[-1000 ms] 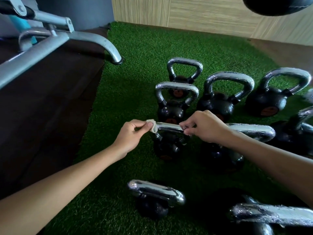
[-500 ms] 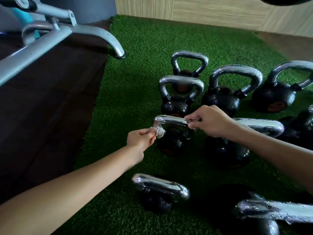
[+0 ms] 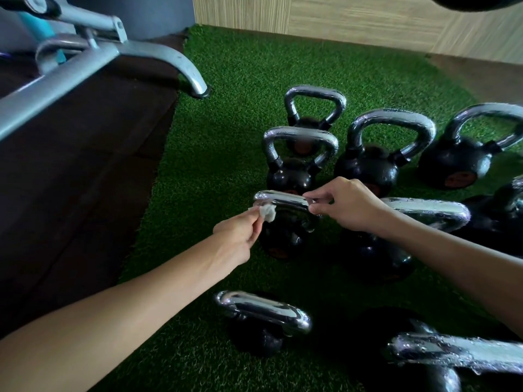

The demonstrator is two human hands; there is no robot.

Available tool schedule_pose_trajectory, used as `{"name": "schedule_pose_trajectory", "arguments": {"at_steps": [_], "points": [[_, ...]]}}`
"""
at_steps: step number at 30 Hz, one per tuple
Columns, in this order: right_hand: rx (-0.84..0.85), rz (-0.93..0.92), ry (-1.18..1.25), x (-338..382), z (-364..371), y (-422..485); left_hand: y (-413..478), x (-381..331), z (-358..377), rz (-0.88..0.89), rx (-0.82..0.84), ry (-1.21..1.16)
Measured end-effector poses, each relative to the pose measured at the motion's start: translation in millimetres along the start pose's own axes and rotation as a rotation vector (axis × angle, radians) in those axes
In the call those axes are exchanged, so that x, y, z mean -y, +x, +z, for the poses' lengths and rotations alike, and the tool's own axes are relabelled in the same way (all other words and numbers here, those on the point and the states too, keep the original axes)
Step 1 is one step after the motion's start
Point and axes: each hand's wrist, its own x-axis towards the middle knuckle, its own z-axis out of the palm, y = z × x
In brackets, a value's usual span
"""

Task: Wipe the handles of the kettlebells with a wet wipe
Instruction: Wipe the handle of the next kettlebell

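We see the L hand (image 3: 240, 230) pinching a small balled-up white wipe (image 3: 268, 213) btwn thumb and fingertips, the other fingers curled in; the wipe sits against the left end of a chrome handle (image 3: 283, 200), just under its bend; the R hand (image 3: 351, 206) pinches the handle's right end w/ thumb and forefinger, the remaining fingers loosely curled; the handle belongs to a small black kettlebell (image 3: 283, 239) standing upright on green turf (image 3: 226, 131), its body partly hidden by the L hand; just behind it we find a second bell (image 3: 294, 176), and behind that a third bell (image 3: 314, 108); a big bell (image 3: 370, 165) stands right of those two; a near bell (image 3: 263, 315) sits closer to us, under the L forearm's line; several handles show droplets; top left we note a grey metal frame (image 3: 113, 58), its foot at the turf's edge; dark floor (image 3: 70, 179) lies left of the turf; a wood-look wall (image 3: 339, 18) runs along the back.
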Motion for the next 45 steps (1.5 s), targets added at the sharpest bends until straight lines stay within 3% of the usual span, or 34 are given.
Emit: {"name": "schedule_pose_trajectory", "arguments": {"at_steps": [9,14,16,21,27,31,34,36,39,45], "points": [[-0.111,0.126,0.022,33.8,27.1,-12.2,8.1,-23.0,17.1,0.047,0.009,0.029],[-0.028,0.157,0.095,45.3,32.5,-8.1,1.1,-50.3,13.1,0.289,-0.075,0.253],[0.005,0.128,0.165,40.6,25.4,-8.5,-12.3,-60.5,2.2,0.306,-0.005,0.31],[-0.103,-0.039,0.415,42.1,-3.4,-3.6,-43.0,-58.6,-5.0,0.196,0.287,0.451],[-0.219,-0.029,0.531,44.5,2.0,2.0,-49.2,-59.6,4.0,0.299,0.335,0.587],[-0.375,0.129,0.44,26.5,3.7,10.4,-36.8,-60.1,-3.4,0.552,0.356,0.909],[-0.365,0.167,0.294,15.1,8.6,19.6,-32.2,-45.0,6.9,0.565,0.353,1.314],[-0.352,0.189,0.219,10.9,14.0,27.7,-31.5,-35.2,16.5,0.676,0.297,1.505],[-0.332,0.211,0.201,7.4,27.5,40.9,-22.1,-38.9,17.8,0.783,0.282,1.608],[-0.236,0.187,0.126,4.2,59.0,51.6,-3.6,-66.1,-11.9,0.727,0.414,1.556]]}}
